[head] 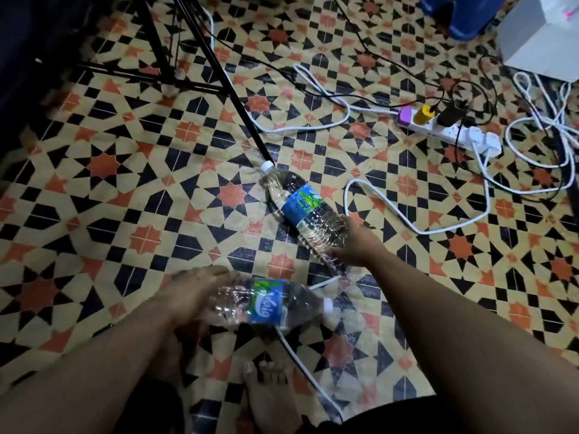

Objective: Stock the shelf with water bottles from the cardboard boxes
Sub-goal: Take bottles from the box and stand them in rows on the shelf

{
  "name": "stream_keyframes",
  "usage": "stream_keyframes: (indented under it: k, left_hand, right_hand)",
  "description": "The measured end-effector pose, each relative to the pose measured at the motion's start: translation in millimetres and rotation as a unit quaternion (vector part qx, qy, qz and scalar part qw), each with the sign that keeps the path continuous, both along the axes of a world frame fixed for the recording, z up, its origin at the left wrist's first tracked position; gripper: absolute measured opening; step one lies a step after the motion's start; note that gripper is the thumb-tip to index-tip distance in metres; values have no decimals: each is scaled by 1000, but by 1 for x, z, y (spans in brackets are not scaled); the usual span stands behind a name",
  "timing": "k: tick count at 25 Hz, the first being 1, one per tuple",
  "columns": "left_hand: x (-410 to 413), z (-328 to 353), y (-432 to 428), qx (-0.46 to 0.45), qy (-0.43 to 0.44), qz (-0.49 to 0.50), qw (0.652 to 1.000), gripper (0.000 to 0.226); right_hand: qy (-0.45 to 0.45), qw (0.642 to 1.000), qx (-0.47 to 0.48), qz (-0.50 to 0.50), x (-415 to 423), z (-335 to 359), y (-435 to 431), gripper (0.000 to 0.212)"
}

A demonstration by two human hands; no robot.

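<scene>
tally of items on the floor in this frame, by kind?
Water bottles: 2, far bottle in the right hand, near bottle in the left hand
Power strips: 1
Blue stools: 1
White boxes: 1
Total: 5, tangled cables left uncounted

Under your hands is a patterned tile floor (103, 214) of black, orange and cream stars. One water bottle (302, 211) lies on it, its base at your right hand (354, 242), its white cap pointing away from you. Beyond your right hand, a white power strip (451, 130) rests on the tiles with loops of white cable (416, 227) around it. Ahead of your left hand (191, 292), a black stand leg (238, 101) meets the floor. A bare foot (269, 399) stands below your hands.
</scene>
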State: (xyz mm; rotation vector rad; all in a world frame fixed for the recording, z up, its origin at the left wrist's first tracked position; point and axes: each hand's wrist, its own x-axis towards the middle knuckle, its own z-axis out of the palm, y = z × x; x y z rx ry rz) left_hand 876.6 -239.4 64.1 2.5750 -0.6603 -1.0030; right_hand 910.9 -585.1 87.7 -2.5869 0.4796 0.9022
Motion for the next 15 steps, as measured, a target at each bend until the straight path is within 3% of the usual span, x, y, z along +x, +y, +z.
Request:
stream_keyframes:
  k: [3,9,12,15]
  left_hand:
    - [15,5,23,-59,98,156,981,55]
    - [22,0,26,-71,81,340,934,100]
    - [22,2,20,-69,51,395,914,91]
    - [13,0,-2,-86,38,465,880,71]
  right_hand:
    - [18,1000,-12,0,1,-2,3,99]
    - [31,999,3,14,3,-3,10,109]
    - [64,995,57,-42,1,4,20,107]
    - [141,967,156,-144,-2,4,46,105]
